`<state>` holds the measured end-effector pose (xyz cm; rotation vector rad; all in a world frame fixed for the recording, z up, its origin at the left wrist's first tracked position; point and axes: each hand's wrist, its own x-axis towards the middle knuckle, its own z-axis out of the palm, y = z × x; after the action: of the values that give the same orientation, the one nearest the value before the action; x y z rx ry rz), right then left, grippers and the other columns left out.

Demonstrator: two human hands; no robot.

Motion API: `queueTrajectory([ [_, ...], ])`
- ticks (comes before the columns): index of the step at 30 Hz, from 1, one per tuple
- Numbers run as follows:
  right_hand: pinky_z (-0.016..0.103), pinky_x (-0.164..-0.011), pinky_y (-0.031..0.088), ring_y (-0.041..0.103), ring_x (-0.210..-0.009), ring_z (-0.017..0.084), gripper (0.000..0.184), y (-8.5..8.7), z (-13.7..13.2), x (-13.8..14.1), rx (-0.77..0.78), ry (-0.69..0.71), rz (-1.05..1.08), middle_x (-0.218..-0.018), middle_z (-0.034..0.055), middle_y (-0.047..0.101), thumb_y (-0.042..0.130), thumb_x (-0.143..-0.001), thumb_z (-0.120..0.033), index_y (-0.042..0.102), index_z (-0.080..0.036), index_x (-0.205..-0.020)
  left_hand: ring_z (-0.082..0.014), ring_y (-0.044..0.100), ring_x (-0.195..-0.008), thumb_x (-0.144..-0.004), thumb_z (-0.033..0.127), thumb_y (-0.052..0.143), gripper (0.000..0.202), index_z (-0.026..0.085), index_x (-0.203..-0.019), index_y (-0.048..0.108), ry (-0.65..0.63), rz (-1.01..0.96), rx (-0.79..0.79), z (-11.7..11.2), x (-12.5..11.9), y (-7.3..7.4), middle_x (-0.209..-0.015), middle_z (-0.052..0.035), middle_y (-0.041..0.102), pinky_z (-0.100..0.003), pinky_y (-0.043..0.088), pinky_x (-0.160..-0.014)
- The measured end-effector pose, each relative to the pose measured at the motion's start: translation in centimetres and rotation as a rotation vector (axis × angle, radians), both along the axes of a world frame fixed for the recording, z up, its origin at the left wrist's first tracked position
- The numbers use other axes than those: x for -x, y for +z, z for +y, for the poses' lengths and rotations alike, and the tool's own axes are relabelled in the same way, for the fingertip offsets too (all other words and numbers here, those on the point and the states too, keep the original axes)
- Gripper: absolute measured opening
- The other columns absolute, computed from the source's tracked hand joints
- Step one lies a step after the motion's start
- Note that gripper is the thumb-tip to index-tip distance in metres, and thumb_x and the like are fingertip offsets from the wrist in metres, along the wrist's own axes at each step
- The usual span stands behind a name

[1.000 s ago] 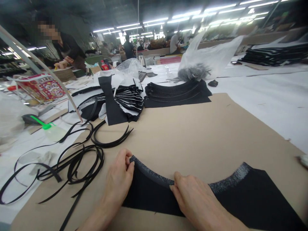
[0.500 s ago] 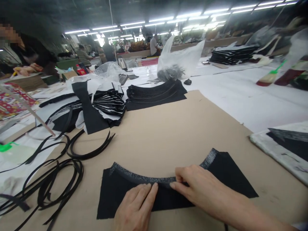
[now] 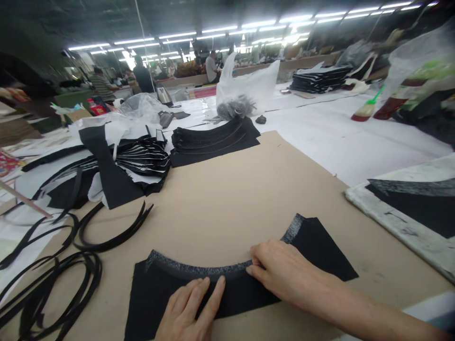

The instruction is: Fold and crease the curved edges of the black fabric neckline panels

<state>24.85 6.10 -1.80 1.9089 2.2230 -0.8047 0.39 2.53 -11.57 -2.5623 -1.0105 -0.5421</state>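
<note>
A black cloth (image 3: 240, 296) with a curved, speckled upper edge lies towards the near edge of the brown cardboard (image 3: 227, 203) on the white worktop (image 3: 309, 132). The left hand (image 3: 190, 310) rests open on it, fingers spread; the right hand (image 3: 282, 272) pinches the curved edge. Black strips (image 3: 106, 244) lie along the cardboard's left edge, a stained board (image 3: 380, 225) at its right, stacked black pieces (image 3: 213, 142) at its far edge.

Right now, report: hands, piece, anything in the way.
Left hand spread on black piece. Right hand at its curved edge. Piece lying on brown sheet. Strips left of piece, not touching.
</note>
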Motion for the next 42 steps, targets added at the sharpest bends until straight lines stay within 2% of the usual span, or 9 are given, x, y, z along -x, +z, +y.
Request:
queueTrajectory([
  [6,0.027,-0.051,0.03,0.068,-0.067,0.025,0.024,-1.2,0.0,0.0,-0.042,0.014,-0.042,-0.068,0.0119,0.069,0.05,-0.083,-0.023,0.068,-0.015,-0.068,-0.0133,0.057,-0.097,-0.096,0.019,0.035,0.041,0.033,-0.13,0.056,0.019,-0.074,0.029,0.0,-0.5,-0.3,-0.105,0.0014,0.067,-0.026,0.04,-0.088],
  [9,0.027,-0.05,0.028,0.067,-0.067,0.023,0.022,-1.6,-0.2,-0.2,-0.039,-0.013,-0.026,-0.068,0.0104,0.069,0.052,-0.083,-0.024,0.066,-0.016,-0.067,-0.0132,0.056,-0.097,-0.097,0.02,0.036,0.04,0.033,-0.129,0.056,0.028,-0.083,0.035,0.0,-0.5,-0.3,-0.105,0.0018,0.067,-0.027,0.039,-0.088],
  [15,0.027,-0.051,0.026,0.065,-0.066,0.021,0.018,-2.9,-0.9,-0.5,-0.137,-0.064,0.019,-0.068,0.0059,0.068,0.053,-0.084,-0.026,0.065,-0.019,-0.073,-0.0152,0.056,-0.097,-0.097,0.036,0.038,0.039,0.037,-0.134,0.05,0.018,0.043,-0.014,0.1,-0.5,0.5,-0.106,0.0002,0.067,-0.027,0.041,-0.086],
  [19,0.028,-0.053,0.026,0.064,-0.068,0.021,0.018,-2.4,-1.2,-0.3,-0.134,-0.093,0.034,-0.068,0.0048,0.068,0.053,-0.084,-0.027,0.064,-0.02,-0.071,-0.0167,0.057,-0.093,-0.093,0.039,0.045,0.045,0.035,-0.137,0.047,-0.028,0.12,-0.072,0.3,-0.5,1.4,-0.103,-0.0023,0.067,-0.027,0.045,-0.082],
  [24,0.026,-0.055,0.028,0.061,-0.067,0.018,0.019,-1.5,-1.0,-0.4,-0.074,-0.152,0.123,-0.068,0.0034,0.067,0.053,-0.083,-0.027,0.063,-0.02,-0.068,-0.0161,0.058,-0.09,-0.088,0.028,0.054,0.053,0.038,-0.139,0.042,-0.049,0.174,-0.092,0.5,-0.6,1.9,-0.099,-0.0024,0.067,-0.025,0.048,-0.081],
  [29,0.023,-0.055,0.03,0.057,-0.065,0.014,0.017,-1.0,-0.6,-0.7,0.024,-0.225,0.277,-0.07,0.0021,0.066,0.056,-0.08,-0.028,0.064,-0.018,-0.068,-0.0167,0.058,-0.09,-0.087,0.046,0.055,0.056,0.039,-0.141,0.04,-0.058,0.169,-0.044,0.5,-0.5,1.9,-0.1,-0.0021,0.066,-0.024,0.049,-0.08],
  [32,0.024,-0.055,0.029,0.055,-0.062,0.013,0.017,-0.8,-0.6,-0.6,0.001,-0.195,0.227,-0.065,0.0011,0.064,0.056,-0.08,-0.026,0.064,-0.018,-0.066,-0.0178,0.057,-0.091,-0.085,0.05,0.056,0.06,0.036,-0.142,0.039,-0.063,0.192,-0.054,0.4,-0.5,2.0,-0.101,-0.0038,0.066,-0.026,0.049,-0.079],
  [36,0.025,-0.056,0.028,0.059,-0.067,0.016,0.016,-1.1,-0.9,-0.4,-0.055,-0.144,0.128,-0.067,0.002,0.066,0.057,-0.08,-0.026,0.065,-0.019,-0.068,-0.0178,0.057,-0.091,-0.086,0.038,0.057,0.058,0.035,-0.142,0.04,-0.052,0.209,-0.081,0.3,-0.6,2.0,-0.102,-0.0038,0.066,-0.026,0.047,-0.08],
  [42,0.027,-0.053,0.027,0.064,-0.069,0.02,0.018,-1.9,-1.1,-0.3,-0.099,-0.085,0.03,-0.068,0.0046,0.068,0.054,-0.083,-0.026,0.066,-0.02,-0.071,-0.0174,0.055,-0.093,-0.088,0.036,0.055,0.053,0.038,-0.139,0.042,-0.038,0.178,-0.076,0.2,-0.6,1.6,-0.102,-0.0009,0.067,-0.027,0.044,-0.083],
])
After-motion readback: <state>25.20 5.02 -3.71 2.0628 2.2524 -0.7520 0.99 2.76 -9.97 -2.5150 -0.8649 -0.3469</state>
